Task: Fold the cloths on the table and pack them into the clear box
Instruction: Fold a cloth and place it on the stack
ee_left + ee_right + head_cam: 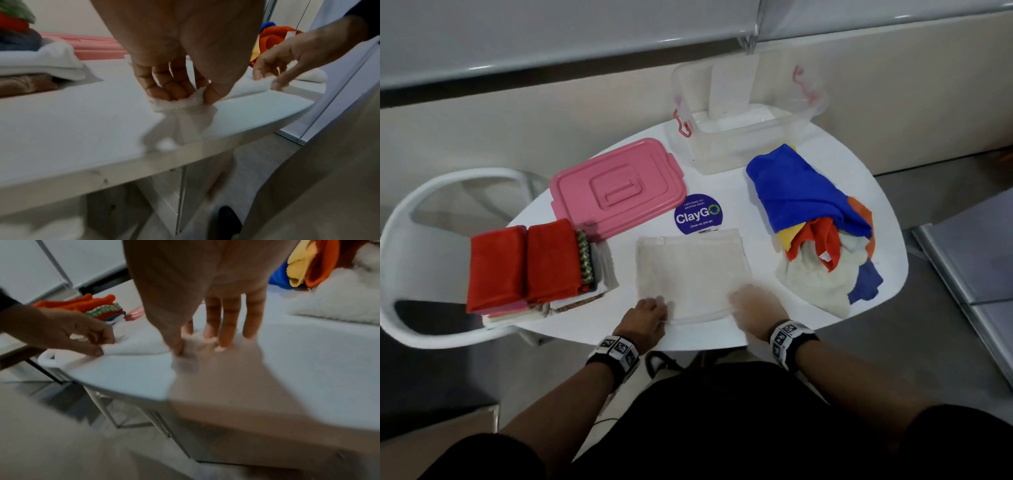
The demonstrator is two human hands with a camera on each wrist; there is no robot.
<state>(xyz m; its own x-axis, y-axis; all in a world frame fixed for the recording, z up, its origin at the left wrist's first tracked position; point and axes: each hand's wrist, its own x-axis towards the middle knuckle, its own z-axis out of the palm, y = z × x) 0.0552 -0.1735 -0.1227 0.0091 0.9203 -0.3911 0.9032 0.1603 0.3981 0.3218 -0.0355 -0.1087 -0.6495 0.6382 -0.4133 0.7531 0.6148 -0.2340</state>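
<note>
A white cloth (pixel 693 270) lies spread flat on the white table (pixel 808 325) in front of me. My left hand (pixel 650 315) pinches its near left corner (pixel 180 100) between thumb and fingers. My right hand (pixel 756 303) pinches the near right corner (pixel 191 344), thumb against fingers. The clear box (pixel 746 116) stands open at the back of the table. A heap of unfolded cloths (pixel 815 219), blue, orange, yellow and white, lies to the right. Folded cloths (pixel 534 263), red on top, are stacked at the left.
A pink lid (pixel 616 186) lies left of the clear box. A round purple sticker (pixel 698 214) sits mid-table. A white chair (pixel 424 240) stands at the table's left. The table's near edge (pixel 144 160) runs just below my hands.
</note>
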